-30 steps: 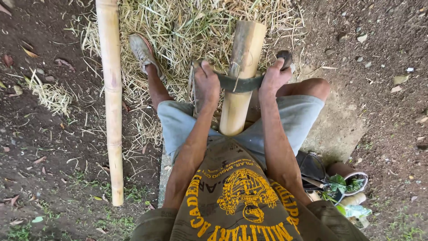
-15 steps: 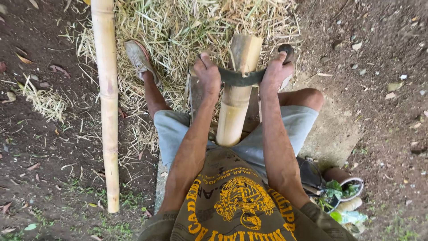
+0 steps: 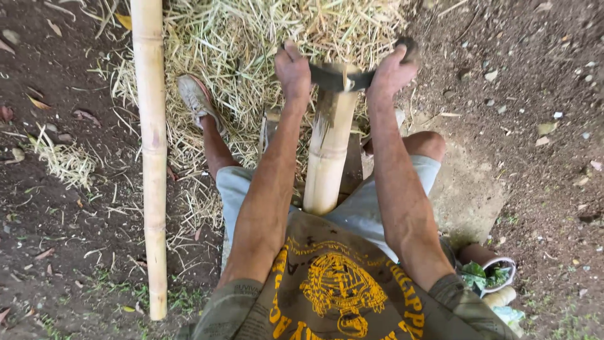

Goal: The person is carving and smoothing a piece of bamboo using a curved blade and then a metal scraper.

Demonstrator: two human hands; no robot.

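One camera sits on the person's head, looking steeply down and close. It frames both forearms, the lap and the ground ahead (no second view).

Two bamboo poles, one (image 3: 151, 151) lying on the ground and one (image 3: 328, 151) between the knees, one curved blade (image 3: 343, 80), two hands, one shoe (image 3: 196, 101) were visible.

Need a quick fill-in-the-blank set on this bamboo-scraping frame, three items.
1. Both hands, left hand and right hand, grip one ____ blade by its ends.
2. The blade lies across a ____ pole between the person's legs.
3. A second pole lies on the ground to the person's ____.

Missing words: curved; bamboo; left
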